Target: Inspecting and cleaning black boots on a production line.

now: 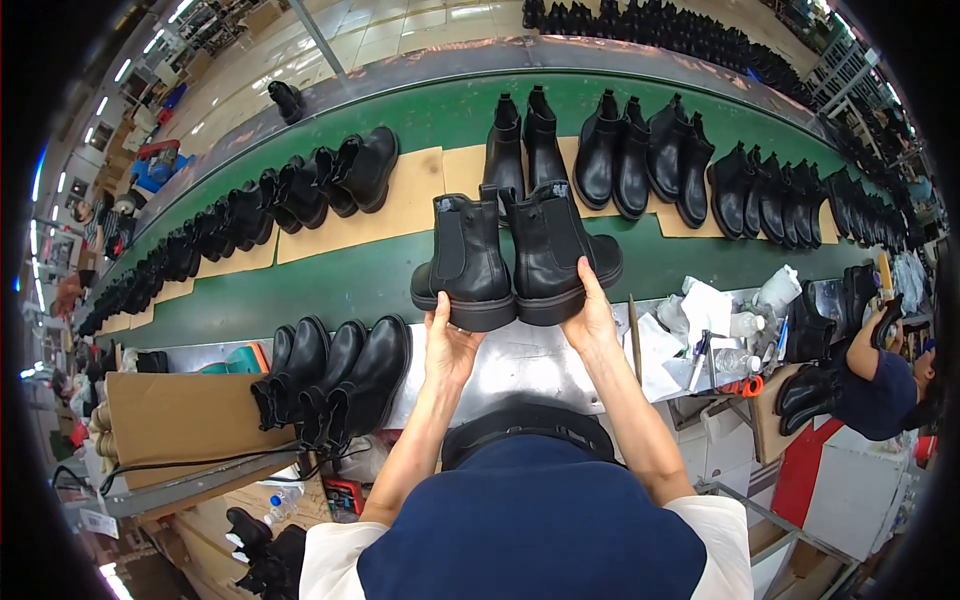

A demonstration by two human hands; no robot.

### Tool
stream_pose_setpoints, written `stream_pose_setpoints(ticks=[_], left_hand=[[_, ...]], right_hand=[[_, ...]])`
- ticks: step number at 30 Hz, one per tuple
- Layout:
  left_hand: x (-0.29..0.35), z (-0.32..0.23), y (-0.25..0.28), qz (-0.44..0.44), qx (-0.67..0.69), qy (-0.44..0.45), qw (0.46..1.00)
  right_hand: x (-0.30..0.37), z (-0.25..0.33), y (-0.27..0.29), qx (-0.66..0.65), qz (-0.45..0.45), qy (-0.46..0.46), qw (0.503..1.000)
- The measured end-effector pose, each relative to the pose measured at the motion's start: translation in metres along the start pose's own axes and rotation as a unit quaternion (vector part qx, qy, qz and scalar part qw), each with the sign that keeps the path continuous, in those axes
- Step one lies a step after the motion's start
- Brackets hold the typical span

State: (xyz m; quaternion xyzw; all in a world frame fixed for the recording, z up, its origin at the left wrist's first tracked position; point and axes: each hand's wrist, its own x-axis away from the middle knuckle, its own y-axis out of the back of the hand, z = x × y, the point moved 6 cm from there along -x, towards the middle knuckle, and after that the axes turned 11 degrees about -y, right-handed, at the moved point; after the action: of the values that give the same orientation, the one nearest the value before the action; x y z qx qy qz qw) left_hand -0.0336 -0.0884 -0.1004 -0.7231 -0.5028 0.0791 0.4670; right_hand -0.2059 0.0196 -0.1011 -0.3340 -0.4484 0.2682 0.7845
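Note:
Two black ankle boots with elastic side panels are held up side by side over the metal ledge, heels toward me. My left hand (452,340) grips the left boot (480,262) from below, thumb along its sole edge. Closed the same way, my right hand (594,312) holds the right boot (548,258) at its heel and sole. The two boots touch at their heels. Just behind them another pair of black boots (506,150) stands on cardboard, partly covered by the held ones.
A green conveyor belt (350,290) carries long rows of boots on cardboard sheets. Several boots (375,385) stand at the left of the metal ledge (520,372). Papers (706,308), bottles and orange-handled scissors (745,386) lie at the right. A co-worker (885,375) handles a boot at far right.

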Motion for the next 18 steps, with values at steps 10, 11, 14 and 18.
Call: stream_pose_setpoints(ticks=[10,11,14,18], left_hand=[[0.030,0.000,0.104,0.008,-0.065,0.127,0.990],[0.030,-0.009,0.121,-0.078,-0.260,0.114,0.956],[0.045,-0.068,0.038,0.033,-0.543,-0.209,0.813],[0.054,-0.011,-0.059,0.180,-0.493,-0.206,0.826]], right_hand=[[0.046,-0.040,0.025,-0.010,0.032,-0.163,0.986],[0.054,-0.048,0.029,-0.034,0.038,-0.201,0.978],[0.070,-0.070,0.041,-0.063,0.008,-0.210,0.976],[0.080,-0.070,0.037,0.051,0.005,-0.219,0.974]])
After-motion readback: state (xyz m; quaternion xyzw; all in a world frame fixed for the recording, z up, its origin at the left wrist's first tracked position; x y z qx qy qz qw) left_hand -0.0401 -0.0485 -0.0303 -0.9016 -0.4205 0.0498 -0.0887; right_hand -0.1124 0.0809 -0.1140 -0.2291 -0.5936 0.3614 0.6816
